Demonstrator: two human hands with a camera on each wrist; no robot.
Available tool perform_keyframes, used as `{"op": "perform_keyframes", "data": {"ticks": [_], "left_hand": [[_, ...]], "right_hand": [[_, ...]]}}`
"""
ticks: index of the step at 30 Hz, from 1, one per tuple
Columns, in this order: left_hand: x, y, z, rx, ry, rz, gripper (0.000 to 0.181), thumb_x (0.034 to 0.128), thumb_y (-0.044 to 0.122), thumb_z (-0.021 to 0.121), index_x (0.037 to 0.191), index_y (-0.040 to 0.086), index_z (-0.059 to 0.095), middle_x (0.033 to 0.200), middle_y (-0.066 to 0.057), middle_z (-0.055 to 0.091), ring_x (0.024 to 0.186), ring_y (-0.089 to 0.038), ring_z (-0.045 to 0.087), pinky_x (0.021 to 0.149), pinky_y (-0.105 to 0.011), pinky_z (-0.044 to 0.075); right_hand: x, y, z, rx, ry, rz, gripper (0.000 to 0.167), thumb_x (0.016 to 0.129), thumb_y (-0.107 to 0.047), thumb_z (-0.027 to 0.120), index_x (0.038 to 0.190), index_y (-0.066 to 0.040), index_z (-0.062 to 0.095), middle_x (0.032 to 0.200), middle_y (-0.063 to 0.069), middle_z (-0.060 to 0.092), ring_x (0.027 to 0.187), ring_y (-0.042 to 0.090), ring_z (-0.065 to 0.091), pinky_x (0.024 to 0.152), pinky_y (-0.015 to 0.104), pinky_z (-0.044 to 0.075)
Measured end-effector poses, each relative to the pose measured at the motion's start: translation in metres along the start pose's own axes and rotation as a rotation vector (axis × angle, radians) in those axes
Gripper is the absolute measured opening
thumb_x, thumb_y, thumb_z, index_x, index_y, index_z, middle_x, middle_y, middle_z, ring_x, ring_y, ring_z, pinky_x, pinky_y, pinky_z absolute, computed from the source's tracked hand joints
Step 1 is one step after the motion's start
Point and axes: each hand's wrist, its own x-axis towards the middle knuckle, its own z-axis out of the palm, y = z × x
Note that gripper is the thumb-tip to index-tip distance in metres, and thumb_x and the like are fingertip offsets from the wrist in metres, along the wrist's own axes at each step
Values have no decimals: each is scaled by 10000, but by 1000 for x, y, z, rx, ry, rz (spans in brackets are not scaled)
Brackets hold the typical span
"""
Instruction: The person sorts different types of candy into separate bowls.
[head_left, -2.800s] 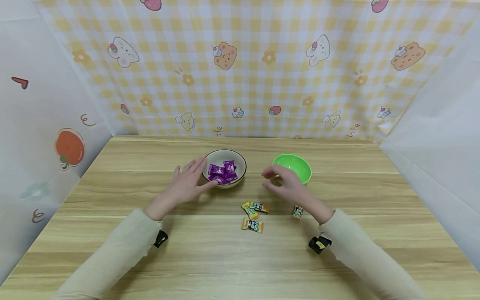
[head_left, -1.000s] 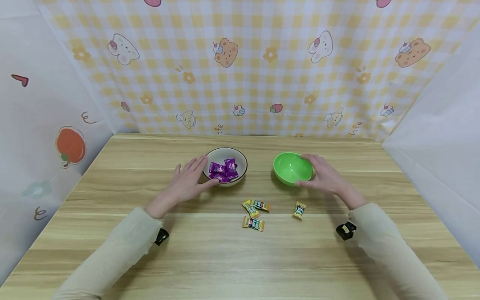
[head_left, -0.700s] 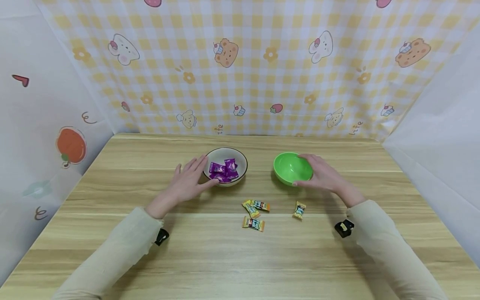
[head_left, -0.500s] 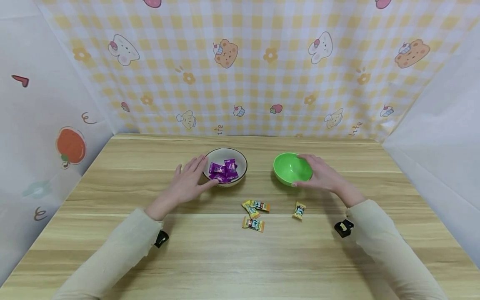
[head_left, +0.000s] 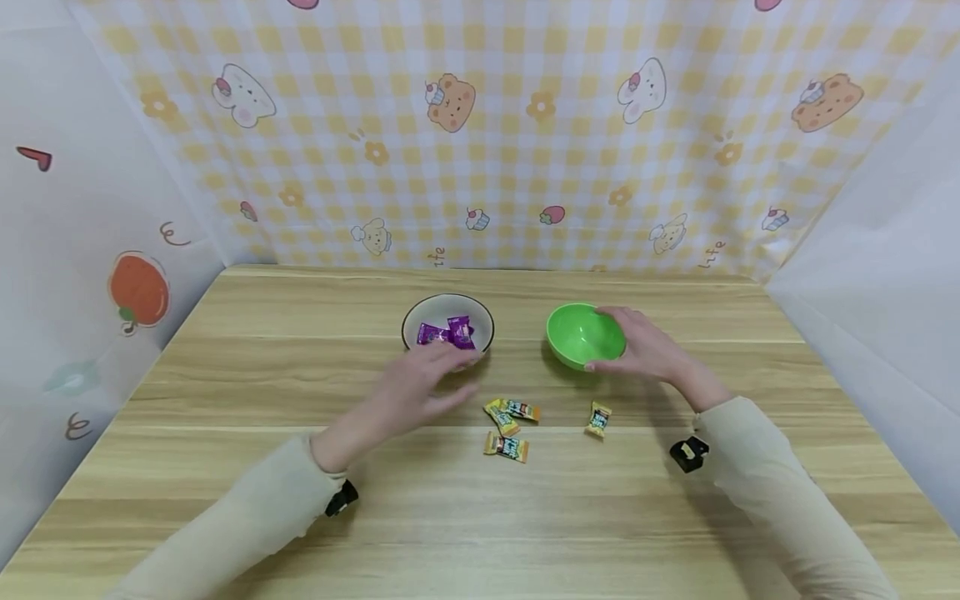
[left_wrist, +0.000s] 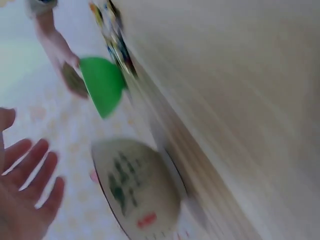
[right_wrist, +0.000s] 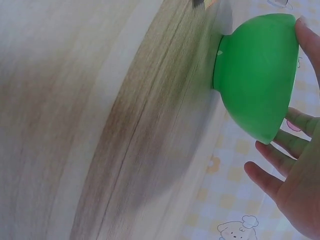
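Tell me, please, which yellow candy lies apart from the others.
The rightmost yellow candy, alone in front of the green bowl; the other three candies lie clustered farther left.

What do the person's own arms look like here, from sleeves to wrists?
The left sleeve and right sleeve are long, plain and cream-coloured. A small black device sits at the left wrist; a second black device, at the right wrist, has a small pale-yellowish marking. The left grip and right grip are ungloved. No cables show.
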Motion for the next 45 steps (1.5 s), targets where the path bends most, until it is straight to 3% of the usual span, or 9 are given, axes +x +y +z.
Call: {"op": "perform_keyframes", "data": {"ticks": [4, 8, 13, 18, 24, 30, 33, 40, 45], "left_hand": [[0, 13, 11, -311, -227, -195, 405, 833, 245, 608, 1156, 11, 544, 989, -70, 605, 905, -164, 557, 806, -256, 438], [2, 17, 24, -554, -331, -422, 406, 846, 250, 602, 1165, 7, 538, 965, -41, 597, 893, -153, 549, 773, -266, 454], [11, 12, 43, -597, -310, -614, 352, 837, 211, 612, 1109, -8, 569, 930, -6, 593, 871, -123, 542, 775, -233, 443], [20, 6, 57, -556, -281, -710, 325, 819, 194, 636, 1066, -11, 585, 900, -19, 600, 847, -147, 549, 760, -240, 441], [26, 4, 68, -532, -312, -740, 309, 778, 149, 678, 1027, -13, 593, 888, -48, 613, 830, -155, 564, 754, -238, 447], [34, 4, 77, -469, -389, -742, 313, 730, 152, 727, 992, 28, 608, 840, -10, 608, 784, -105, 552, 722, -219, 442], [37, 6, 80, -440, -416, -712, 279, 725, 136, 728, 961, 40, 613, 792, 17, 590, 747, -86, 533, 700, -212, 429], [37, 11, 81, -315, -444, -580, 183, 692, 139, 732, 840, 91, 636, 677, 83, 529, 640, -46, 467, 596, -199, 372], [36, 11, 81, -335, -422, -554, 164, 677, 99, 737, 796, 79, 626, 648, 70, 509, 611, -50, 453, 577, -190, 378]], "right_hand": [[0, -1, 0, -2, 2, -3, 906, 635, -492, 732, 1285, 18, 358, 1225, 219, 431, 1107, 348, 389, 854, 509, 368], [0, -1, -1, 1, 3, -6, 903, 634, -481, 737, 1282, 22, 360, 1223, 223, 432, 1105, 352, 390, 849, 510, 372], [0, -2, -1, -1, -1, -4, 901, 635, -471, 740, 1282, 26, 357, 1221, 227, 432, 1098, 353, 395, 842, 508, 378], [0, -1, 0, -3, -7, -1, 905, 638, -478, 735, 1287, 22, 352, 1224, 225, 431, 1099, 350, 395, 845, 507, 377], [1, 1, 1, 12, -6, -21, 911, 635, -473, 740, 1287, 31, 352, 1216, 227, 437, 1081, 356, 406, 834, 512, 384], [1, 3, 1, 17, -13, -21, 913, 632, -475, 742, 1287, 30, 355, 1208, 217, 447, 1074, 354, 409, 831, 512, 385], [2, 3, 0, 14, -15, -16, 915, 631, -479, 741, 1289, 26, 355, 1210, 214, 446, 1071, 350, 412, 825, 511, 390], [2, 2, 0, 11, -22, 0, 919, 636, -489, 734, 1295, 21, 347, 1219, 224, 433, 1081, 351, 408, 826, 509, 392], [1, 2, -1, 10, -21, 3, 921, 637, -489, 733, 1299, 19, 343, 1228, 225, 426, 1092, 354, 400, 832, 513, 387]]}}
